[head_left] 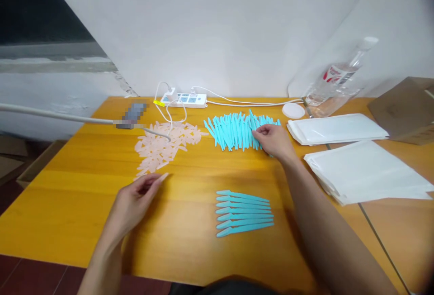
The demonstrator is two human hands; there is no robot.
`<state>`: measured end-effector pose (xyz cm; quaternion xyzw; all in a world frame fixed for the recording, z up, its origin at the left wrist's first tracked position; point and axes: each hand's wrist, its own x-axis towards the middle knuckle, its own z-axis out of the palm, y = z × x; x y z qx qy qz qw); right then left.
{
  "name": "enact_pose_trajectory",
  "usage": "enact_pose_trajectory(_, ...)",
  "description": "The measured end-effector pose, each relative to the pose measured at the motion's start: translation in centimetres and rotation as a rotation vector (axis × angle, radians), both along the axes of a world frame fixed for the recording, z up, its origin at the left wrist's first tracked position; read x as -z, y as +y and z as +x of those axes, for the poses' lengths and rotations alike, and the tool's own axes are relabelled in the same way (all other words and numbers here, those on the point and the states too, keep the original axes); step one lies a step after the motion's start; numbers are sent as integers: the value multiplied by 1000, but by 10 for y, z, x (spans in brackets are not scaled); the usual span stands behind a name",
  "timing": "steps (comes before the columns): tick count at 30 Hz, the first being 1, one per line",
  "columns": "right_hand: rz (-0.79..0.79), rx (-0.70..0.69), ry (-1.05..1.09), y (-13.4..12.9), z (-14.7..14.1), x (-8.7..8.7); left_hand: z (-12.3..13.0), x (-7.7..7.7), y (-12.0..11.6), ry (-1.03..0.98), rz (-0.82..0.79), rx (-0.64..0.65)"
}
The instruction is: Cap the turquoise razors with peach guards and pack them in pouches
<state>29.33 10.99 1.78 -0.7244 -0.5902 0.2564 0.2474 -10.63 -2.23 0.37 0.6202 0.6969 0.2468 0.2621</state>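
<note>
Head view: wooden table (190,249) before white wall (217,37). Left hand (134,201), 8 o'clock, pinches pale pink piece (164,177). Right hand (273,139), 3 o'clock, touches central turquoise pile (233,132); its grip cannot be determined. Turquoise row (244,229) lies at 5 o'clock.

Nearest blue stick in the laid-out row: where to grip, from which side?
Probably mid-handle on the nearest blue stick, pinching across its narrow width from above, near side: it lies flat, crosswise, and the row's other sticks lie beyond it.
</note>
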Motion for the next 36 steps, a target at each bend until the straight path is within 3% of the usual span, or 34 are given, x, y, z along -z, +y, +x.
enact_pose_trajectory(2, -49, -104, 291, -21, 7, -5, 28, -2, 9, -80, 1, 119)
enact_pose_trajectory(5, -227, -273, 580, -53, 13, -5, 69, -5, 26, 50, 48, 329)
enact_pose_trajectory(10, -369, -428, 542, -80, 13, 11, 98, -11, 46, 468, 99, 403)
enact_pose_trajectory(16, -319, -484, 473, -80, 13, 19, 106, -15, 54, 402, 87, 562)
enact_pose_trajectory(18, -320, -480, 478, -80, 14, 19, 112, -16, 59, 256, 53, 528)
enact_pose_trajectory(20, -324, -472, 493, -81, 16, 20, 117, -14, 64, -21, -42, 458)
enact_pose_trajectory(23, -324, -472, 500, -83, 17, 21, 125, -9, 71, -449, -234, 282)
enact_pose_trajectory(25, -321, -467, 513, -83, 17, 22, 129, -4, 71, -600, -293, 173)
enact_pose_trajectory(28, -325, -453, 523, -82, 17, 22, 133, 2, 68, -676, -322, 118)
enact_pose_trajectory(36, -318, -469, 521, -82, 18, 21, 135, 9, 63, -715, -362, 163)
